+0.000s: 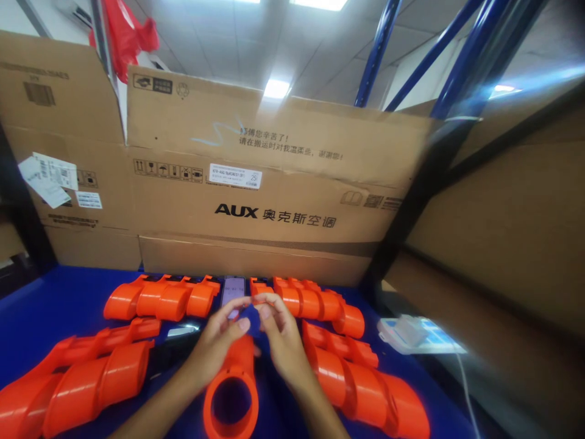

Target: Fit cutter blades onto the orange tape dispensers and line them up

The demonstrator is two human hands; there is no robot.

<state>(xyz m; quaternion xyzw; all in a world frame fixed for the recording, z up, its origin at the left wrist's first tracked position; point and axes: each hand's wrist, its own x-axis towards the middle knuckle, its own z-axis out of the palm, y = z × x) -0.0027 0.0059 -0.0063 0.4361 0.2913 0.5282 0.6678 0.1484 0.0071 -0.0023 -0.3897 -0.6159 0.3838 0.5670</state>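
Cardboard [283, 183] stands at twelve o'clock behind the blue tabletop [41, 305]. Toward six, I watch the left hand [223, 332] and right hand [281, 329], fingers of both pinching a small blue piece [252, 321] just beyond an orange part [211, 399]; more orange pieces [121, 372] lie at eight and five.

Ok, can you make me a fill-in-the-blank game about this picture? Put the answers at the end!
1. The left hand and the right hand both have fingers on a small piece whose colour is ____.
2. The part with the round opening, between the forearms, is coloured ____.
3. The biggest Latin letters on the cardboard spell ____.
4. The white cable hangs on the picture's ____ side.

Missing words: blue; orange; AUX; right.
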